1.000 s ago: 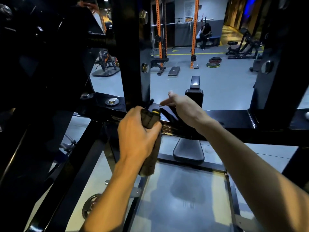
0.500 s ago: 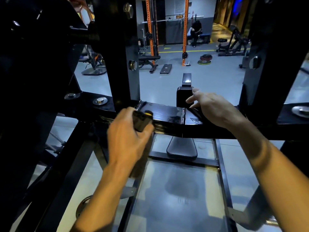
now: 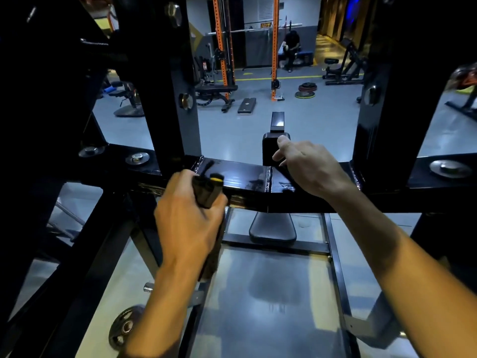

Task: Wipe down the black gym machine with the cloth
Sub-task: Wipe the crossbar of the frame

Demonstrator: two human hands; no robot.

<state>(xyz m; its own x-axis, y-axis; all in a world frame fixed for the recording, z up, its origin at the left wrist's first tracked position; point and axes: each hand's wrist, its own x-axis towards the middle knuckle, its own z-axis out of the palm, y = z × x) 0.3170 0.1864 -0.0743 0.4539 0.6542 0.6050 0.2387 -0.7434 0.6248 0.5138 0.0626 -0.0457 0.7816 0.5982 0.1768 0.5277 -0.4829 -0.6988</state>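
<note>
While gripped in left hand [image 3: 189,215] fingers, cloth [image 3: 206,191] hangs beside crossbar [image 3: 245,177].

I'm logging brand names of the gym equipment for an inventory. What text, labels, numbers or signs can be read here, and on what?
No text can be read in this view.
Small orange sign on the far wall: it has marks, too small and blurred to read.
Black crossbar of the machine: only reflections and smears, no label visible.
Dark cloth gripped by the left hand: a yellow patch, no readable text.
</note>
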